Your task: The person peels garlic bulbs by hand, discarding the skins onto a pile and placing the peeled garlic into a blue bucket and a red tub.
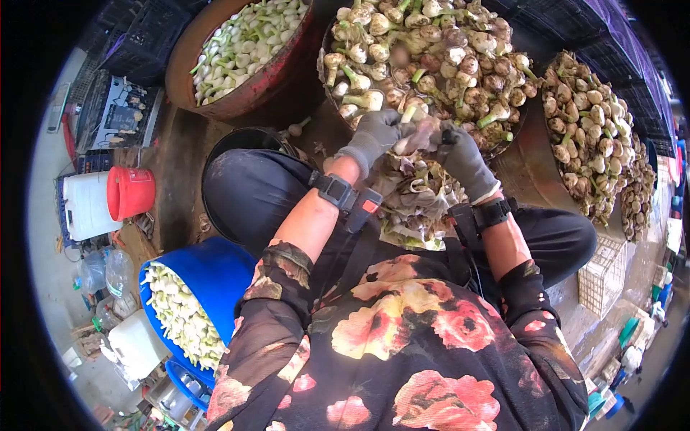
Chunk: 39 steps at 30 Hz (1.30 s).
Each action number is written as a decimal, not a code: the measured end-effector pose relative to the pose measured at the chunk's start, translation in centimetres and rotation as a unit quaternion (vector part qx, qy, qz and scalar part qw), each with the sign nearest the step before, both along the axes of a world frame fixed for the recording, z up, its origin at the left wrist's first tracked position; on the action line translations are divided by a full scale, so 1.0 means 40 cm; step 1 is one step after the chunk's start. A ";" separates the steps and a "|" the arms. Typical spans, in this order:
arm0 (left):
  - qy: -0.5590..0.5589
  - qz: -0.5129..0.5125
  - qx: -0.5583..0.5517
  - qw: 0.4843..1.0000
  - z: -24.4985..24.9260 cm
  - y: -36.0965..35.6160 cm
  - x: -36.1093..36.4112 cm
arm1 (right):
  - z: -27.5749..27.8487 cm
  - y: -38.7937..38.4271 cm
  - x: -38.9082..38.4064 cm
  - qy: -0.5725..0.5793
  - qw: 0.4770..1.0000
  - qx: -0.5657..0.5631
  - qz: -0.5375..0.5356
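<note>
Both my hands wear grey gloves and meet at the near edge of a wide container heaped with soil-stained garlic bulbs [467, 72]. Between them is one garlic bulb [419, 136] with purplish, loose skin and a pale green stem end. My left hand [379, 135] closes its fingers on the left side of this bulb. From the right, my right hand [463, 159] has its fingers bent and pressed together at the bulb's other side. Peeled brown skins [420, 188] lie in a pile just below my hands, between my legs.
A red tub [269, 80] of cleaned bulbs stands at the upper left, a blue barrel [208, 262] of trimmed bulbs at the lower left. More unpeeled garlic [593, 136] is heaped at right, above a white crate [602, 276]. A red bucket [131, 193] stands far left.
</note>
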<state>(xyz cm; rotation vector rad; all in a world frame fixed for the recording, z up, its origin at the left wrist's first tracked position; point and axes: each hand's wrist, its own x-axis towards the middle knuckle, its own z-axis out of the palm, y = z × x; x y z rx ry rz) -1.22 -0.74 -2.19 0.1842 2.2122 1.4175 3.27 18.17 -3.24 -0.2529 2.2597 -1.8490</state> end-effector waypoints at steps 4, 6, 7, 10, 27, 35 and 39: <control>-0.093 0.043 0.283 0.954 -0.030 -0.020 -0.008 | 0.017 0.015 0.035 -0.061 0.990 -0.095 -0.080; -0.177 0.035 0.437 0.881 -0.014 -0.030 -0.007 | 0.013 0.031 0.037 -0.188 0.943 -0.237 -0.136; -0.221 0.030 0.492 0.841 -0.007 -0.034 -0.006 | 0.015 0.038 0.032 -0.297 0.846 -0.401 -0.187; -0.247 0.039 0.611 0.751 0.023 -0.028 0.005 | 0.073 0.028 0.056 -0.333 0.772 -0.488 -0.233; 0.099 -0.049 -0.357 0.927 0.207 -0.407 -0.161 | -0.015 0.095 -0.076 -0.111 0.873 0.472 0.053; 0.108 -0.099 -0.147 0.978 0.135 -0.168 -0.052 | -0.206 -0.006 -0.166 -0.109 0.837 0.515 0.151; 0.089 -0.096 -0.100 0.986 0.023 -0.114 -0.028 | -0.133 0.001 -0.151 -0.165 0.854 0.479 0.120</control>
